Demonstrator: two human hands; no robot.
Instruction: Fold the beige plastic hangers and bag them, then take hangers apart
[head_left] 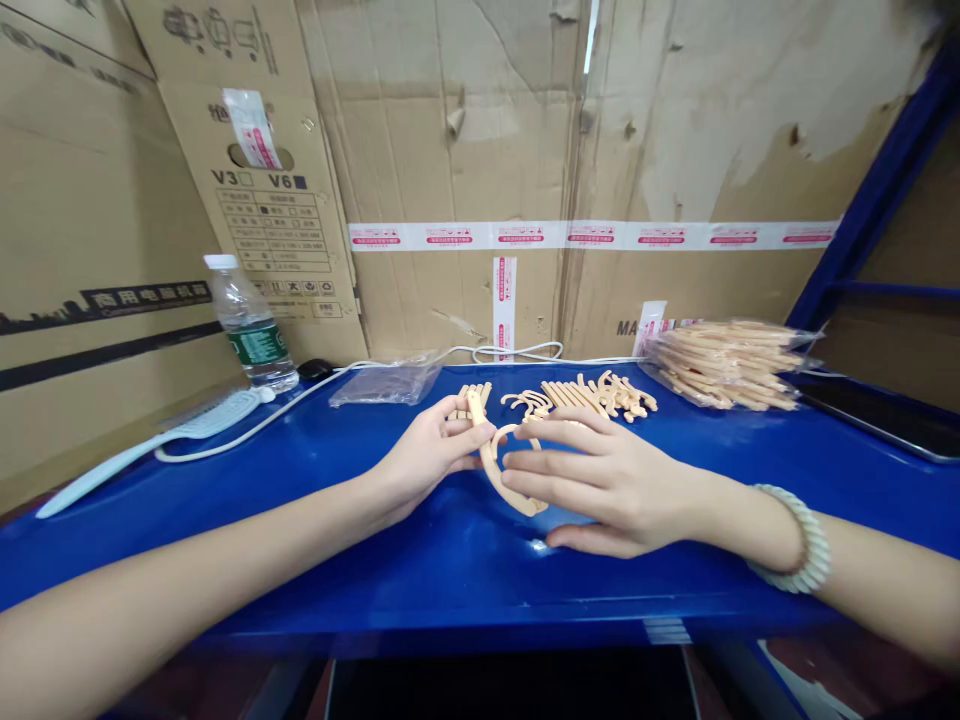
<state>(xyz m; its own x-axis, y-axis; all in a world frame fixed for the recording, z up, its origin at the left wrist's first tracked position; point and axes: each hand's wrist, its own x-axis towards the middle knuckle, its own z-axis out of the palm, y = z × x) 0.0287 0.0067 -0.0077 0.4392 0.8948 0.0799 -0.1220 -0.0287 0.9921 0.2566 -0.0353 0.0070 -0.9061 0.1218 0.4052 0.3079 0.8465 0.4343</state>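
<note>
My left hand [427, 448] pinches a cream-coloured curved piece [491, 468] between thumb and fingers, above the blue table. The piece bends into a hook shape, and a thinner curved part lies within its bend. My right hand [611, 485], with a pale beaded bracelet [796, 538] at the wrist, has its fingers spread in front of the piece's right side. Whether those fingertips touch it I cannot tell. Just beyond both hands lie loose cream pieces: slim straight sticks [574, 397], thin curved ones [525, 401] and small knobbed ones [626, 395]. My right hand partly hides them.
At the back right lies a clear bag of cream sticks [727, 362], near a dark flat device [885, 412]. A water bottle [255, 335], a light-blue hairbrush [206, 418], a white cable [247, 440] and a clear plastic bag [386, 383] occupy the left. Cardboard [457, 170] walls the back.
</note>
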